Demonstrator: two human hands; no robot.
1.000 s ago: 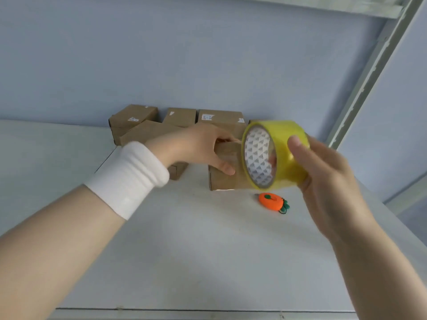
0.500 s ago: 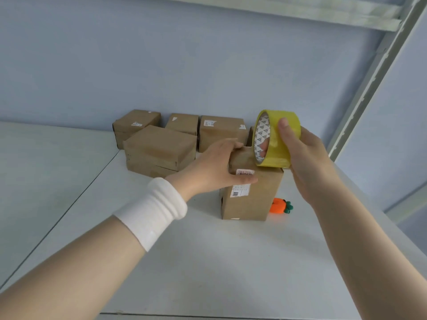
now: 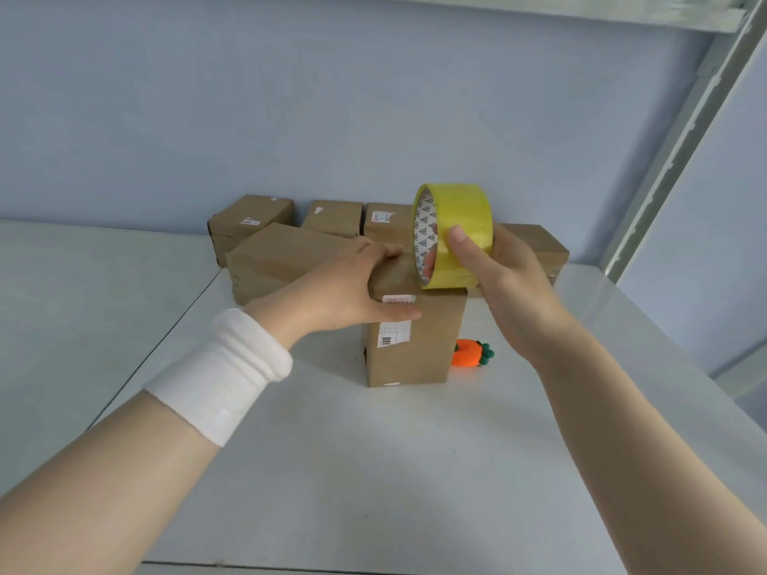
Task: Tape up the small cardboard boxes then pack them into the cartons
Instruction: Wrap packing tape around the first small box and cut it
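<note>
Left hand (image 3: pixel 352 292) clasps top corner of upright small box (image 3: pixel 415 338) on white table (image 3: pixel 373 471). Right hand (image 3: pixel 502 276) grips yellow tape roll (image 3: pixel 456 234), resting on box top. Other boxes (image 3: pixel 290 259) behind.

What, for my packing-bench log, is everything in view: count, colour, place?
Upright brown cardboard box: one, brown, table centre.
Other brown cardboard boxes: five, brown, behind it.
Yellow packing-tape roll: one, yellow, at the upright box's top.
Orange carrot-shaped object: one, orange, right of upright box.
White table: one, white, under everything.
Grey metal shelf post: one, grey, far right.
White wristband: one, white, left wrist.
Left-hand grip: one, holds upright box's top edge.
Right-hand grip: one, holds tape roll.
</note>
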